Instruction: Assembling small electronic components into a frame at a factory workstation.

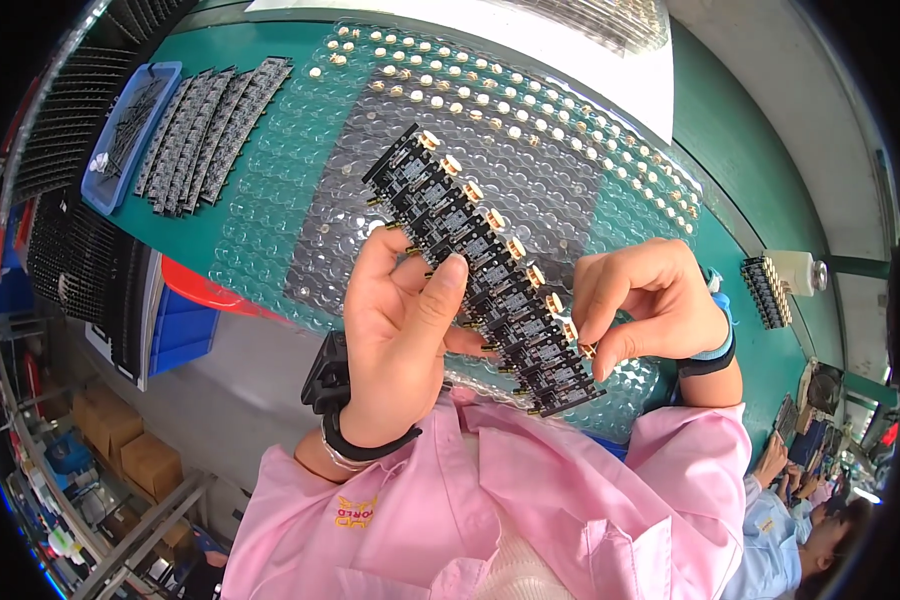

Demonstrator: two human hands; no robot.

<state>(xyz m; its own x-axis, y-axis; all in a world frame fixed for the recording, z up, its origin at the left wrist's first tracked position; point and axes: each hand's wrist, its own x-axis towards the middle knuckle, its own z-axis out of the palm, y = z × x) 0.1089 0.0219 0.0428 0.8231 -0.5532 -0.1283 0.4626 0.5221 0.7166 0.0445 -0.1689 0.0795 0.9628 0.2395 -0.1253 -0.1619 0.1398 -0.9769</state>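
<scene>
My left hand [395, 335] grips a long black circuit board panel [485, 270], thumb on its face and fingers behind it. The panel is tilted, running from upper left to lower right over the bench. Small round white-and-gold parts [495, 219] stand in a row along its upper right edge. At the lower end of that row, my right hand [655, 300] is closed in a pinch on one small round part [587, 351] at the panel's edge. The fingertips partly cover this part, and whether it is joined to the board I cannot tell.
Clear bubble wrap [260, 225] covers the green bench, with rows of loose round parts [515, 131] on it. A blue bin [133, 135] and several board panels [210, 135] lie left. Right are another panel [765, 292], a white bottle [798, 272] and a co-worker [775, 535].
</scene>
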